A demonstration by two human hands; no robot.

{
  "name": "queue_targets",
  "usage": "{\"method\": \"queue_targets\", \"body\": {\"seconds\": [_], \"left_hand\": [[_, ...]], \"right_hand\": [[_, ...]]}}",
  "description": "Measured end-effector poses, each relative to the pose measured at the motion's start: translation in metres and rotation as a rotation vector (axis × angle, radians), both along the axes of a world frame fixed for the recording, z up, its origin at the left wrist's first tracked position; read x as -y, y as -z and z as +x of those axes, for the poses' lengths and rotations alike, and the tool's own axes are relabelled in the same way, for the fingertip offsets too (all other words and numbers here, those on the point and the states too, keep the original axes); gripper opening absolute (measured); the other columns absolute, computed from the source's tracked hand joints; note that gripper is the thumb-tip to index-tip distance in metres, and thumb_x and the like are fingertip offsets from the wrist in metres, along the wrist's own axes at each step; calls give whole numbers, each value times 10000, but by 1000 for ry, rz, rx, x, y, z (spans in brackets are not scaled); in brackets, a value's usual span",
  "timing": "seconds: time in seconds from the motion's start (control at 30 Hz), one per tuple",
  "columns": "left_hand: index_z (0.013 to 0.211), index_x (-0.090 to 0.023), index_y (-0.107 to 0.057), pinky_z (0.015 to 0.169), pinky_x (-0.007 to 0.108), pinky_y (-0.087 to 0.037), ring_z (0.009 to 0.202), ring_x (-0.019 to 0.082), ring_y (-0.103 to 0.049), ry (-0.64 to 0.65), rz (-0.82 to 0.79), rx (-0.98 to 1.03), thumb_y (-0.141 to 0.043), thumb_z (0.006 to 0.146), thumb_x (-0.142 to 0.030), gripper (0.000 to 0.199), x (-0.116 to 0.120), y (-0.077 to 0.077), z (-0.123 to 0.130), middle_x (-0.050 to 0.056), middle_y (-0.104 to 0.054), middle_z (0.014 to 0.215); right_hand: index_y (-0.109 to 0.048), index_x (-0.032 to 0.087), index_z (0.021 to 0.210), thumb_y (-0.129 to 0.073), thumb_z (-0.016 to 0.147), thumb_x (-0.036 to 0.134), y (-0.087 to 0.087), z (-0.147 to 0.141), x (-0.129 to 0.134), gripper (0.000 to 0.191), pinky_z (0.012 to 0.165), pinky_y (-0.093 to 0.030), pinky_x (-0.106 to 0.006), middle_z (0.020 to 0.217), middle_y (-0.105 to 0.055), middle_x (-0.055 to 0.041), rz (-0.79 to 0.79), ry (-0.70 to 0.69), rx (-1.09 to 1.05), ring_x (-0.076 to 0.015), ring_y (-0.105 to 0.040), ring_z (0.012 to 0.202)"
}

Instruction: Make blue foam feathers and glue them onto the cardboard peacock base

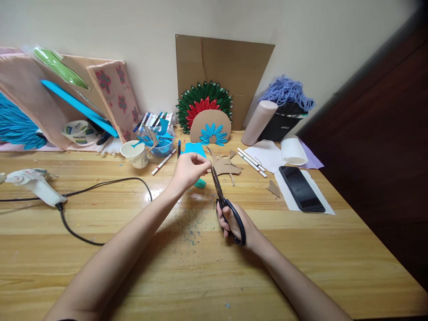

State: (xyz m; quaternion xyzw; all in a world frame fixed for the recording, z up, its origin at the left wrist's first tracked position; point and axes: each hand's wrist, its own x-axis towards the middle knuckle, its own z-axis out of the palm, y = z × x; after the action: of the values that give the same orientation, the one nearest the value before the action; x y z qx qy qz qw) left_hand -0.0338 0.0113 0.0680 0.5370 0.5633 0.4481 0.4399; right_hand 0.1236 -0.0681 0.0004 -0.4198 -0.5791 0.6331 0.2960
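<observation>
My right hand is closed round the black handles of a pair of scissors, whose blades point away and up. Right at the scissors' tip, my left hand pinches with thumb and forefinger; whatever it holds is too small to make out. Beyond my hands lie cut cardboard scraps and a blue sheet. A teal piece rests on the table under my left hand. Behind them stands a rounded cardboard piece with blue petals, in front of a green and red petal fan.
A glue gun with its black cable lies at the left. Further back are a paper cup, a tub of blue scraps and markers. At the right are a phone and a white roll.
</observation>
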Motion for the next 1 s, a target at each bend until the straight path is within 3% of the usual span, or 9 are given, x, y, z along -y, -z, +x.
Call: {"method": "queue_targets", "body": {"seconds": [0.47, 0.8, 1.0], "left_hand": [[566, -110, -594, 458, 183, -385, 481, 85, -505, -27, -23, 28, -592, 579, -158, 49, -1, -3, 0, 5, -562, 521], [576, -105, -602, 464, 188, -374, 486, 80, -487, 20, -27, 1, -587, 608, -171, 75, 1, -3, 2, 15, -575, 542], [574, -101, -596, 456, 178, -370, 474, 73, -482, 15, -43, 10, -591, 613, -153, 65, 2, -4, 3, 9, -563, 528]], "right_hand": [[-408, 195, 753, -420, 704, 739, -1, -2, 1, 547, 330, -344, -171, 472, -335, 93, 4, 74, 25, -55, -337, 352], [-408, 186, 776, -259, 721, 779, -4, 1, 3, 615, 379, -370, -182, 483, -383, 75, 95, 2, 71, -72, -412, 374], [-401, 190, 742, -289, 699, 793, 0, 1, 1, 615, 351, -359, -179, 456, -383, 78, 65, 10, 80, -75, -412, 348]]}}
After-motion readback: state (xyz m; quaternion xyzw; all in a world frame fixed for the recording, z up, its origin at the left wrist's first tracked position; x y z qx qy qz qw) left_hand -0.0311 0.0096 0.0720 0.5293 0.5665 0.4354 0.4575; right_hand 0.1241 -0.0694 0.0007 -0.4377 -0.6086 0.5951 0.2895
